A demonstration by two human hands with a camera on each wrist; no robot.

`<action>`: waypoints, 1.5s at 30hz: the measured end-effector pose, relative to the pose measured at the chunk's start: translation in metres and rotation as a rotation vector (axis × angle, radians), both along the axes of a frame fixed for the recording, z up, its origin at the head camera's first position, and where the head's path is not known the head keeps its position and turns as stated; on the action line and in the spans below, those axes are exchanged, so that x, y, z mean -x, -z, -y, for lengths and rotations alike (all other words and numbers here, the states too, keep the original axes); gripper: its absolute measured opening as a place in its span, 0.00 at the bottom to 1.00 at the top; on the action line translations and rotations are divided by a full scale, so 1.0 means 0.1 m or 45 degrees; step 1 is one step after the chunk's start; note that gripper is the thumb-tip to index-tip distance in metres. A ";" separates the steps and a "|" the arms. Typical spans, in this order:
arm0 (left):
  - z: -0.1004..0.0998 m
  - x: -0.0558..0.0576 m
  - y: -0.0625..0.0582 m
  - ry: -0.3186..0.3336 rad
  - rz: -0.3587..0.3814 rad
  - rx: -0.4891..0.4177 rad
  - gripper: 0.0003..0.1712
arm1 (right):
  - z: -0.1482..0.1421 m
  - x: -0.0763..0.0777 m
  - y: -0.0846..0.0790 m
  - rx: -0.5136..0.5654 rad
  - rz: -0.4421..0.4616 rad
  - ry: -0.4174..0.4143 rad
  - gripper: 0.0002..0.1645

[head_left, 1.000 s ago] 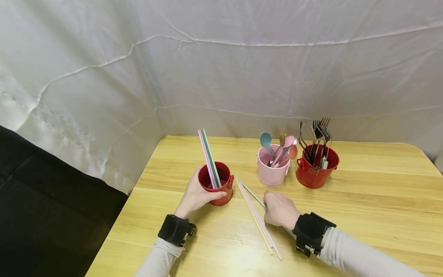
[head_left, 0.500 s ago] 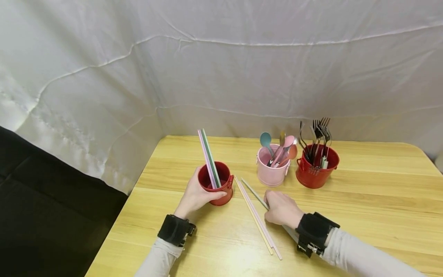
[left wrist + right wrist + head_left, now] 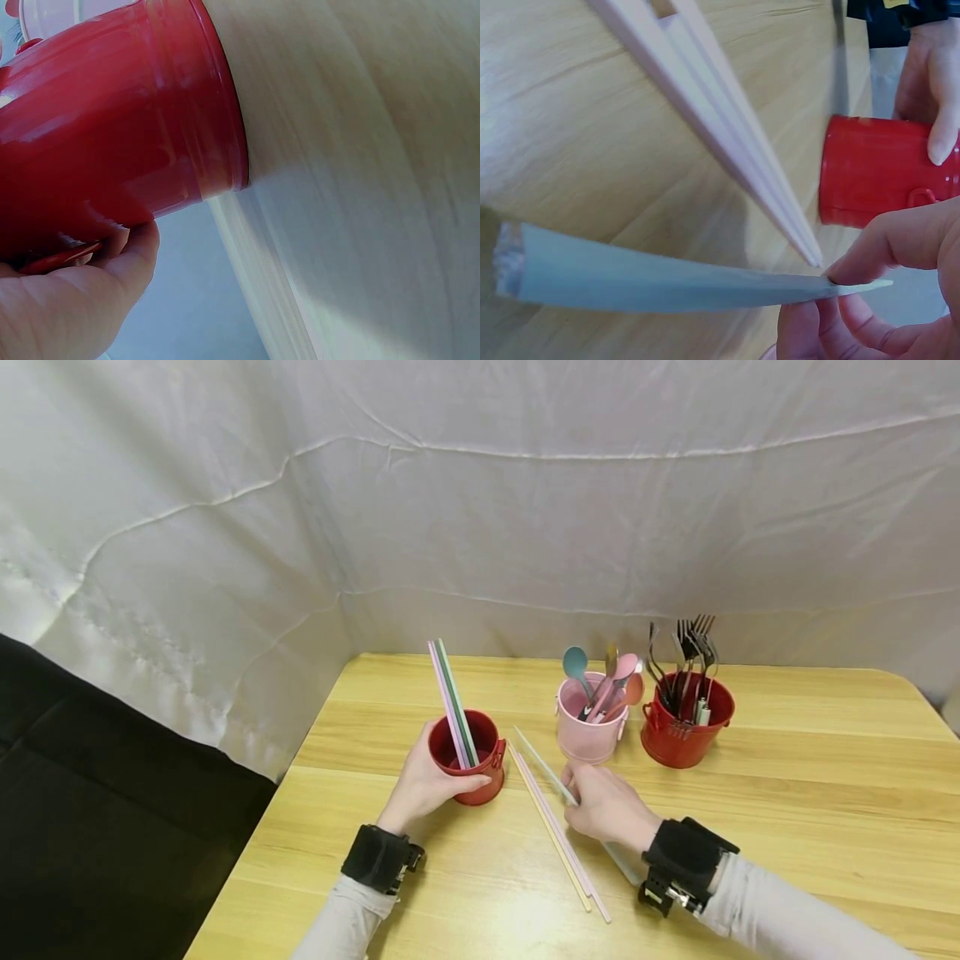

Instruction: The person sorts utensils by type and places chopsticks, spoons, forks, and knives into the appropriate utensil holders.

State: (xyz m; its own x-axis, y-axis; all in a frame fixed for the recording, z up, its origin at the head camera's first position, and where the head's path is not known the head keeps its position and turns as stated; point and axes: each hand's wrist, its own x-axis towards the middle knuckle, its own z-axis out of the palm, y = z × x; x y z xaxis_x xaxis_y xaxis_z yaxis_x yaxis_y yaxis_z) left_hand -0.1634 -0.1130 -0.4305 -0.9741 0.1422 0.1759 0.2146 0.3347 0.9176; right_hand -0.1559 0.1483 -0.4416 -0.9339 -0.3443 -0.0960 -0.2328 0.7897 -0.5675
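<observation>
My left hand (image 3: 426,785) grips a red bucket (image 3: 491,787) around its side, thumb at the front. Several chopsticks (image 3: 447,702), pink and green, lean inside that bucket, tips up. To its right, my right hand (image 3: 609,806) pinches a pale green chopstick (image 3: 543,762) between thumb and fingers. The right wrist view shows the thick end of this chopstick (image 3: 667,281) pointing away from the fingertips. Beside it on the table lie a yellow chopstick (image 3: 565,860) and pink chopsticks (image 3: 576,862). Up close in the left wrist view, the bucket wall (image 3: 112,127) fills much of the frame.
A pink bucket (image 3: 588,745) with several spoons (image 3: 576,663) stands behind the right hand. To its right is another red bucket (image 3: 678,745) holding several forks (image 3: 701,631). A pale curtain (image 3: 525,527) hangs behind the wooden table (image 3: 810,793).
My right hand has shifted slightly up and left, and the pale green chopstick has moved with it, its tip swinging away from the loose ones. My left hand and its bucket stay put.
</observation>
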 end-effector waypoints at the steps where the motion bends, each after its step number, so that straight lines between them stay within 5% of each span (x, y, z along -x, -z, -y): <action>1: 0.00 0.00 0.00 -0.001 0.001 0.002 0.50 | 0.01 0.00 -0.01 0.011 -0.007 -0.003 0.17; 23: 0.00 -0.02 -0.01 -0.006 -0.007 0.005 0.51 | 0.27 0.03 -0.26 0.277 -0.305 -0.080 0.20; 45: -0.01 -0.01 -0.01 -0.005 -0.016 0.012 0.51 | 0.51 0.23 -0.55 0.677 -0.554 -0.059 0.18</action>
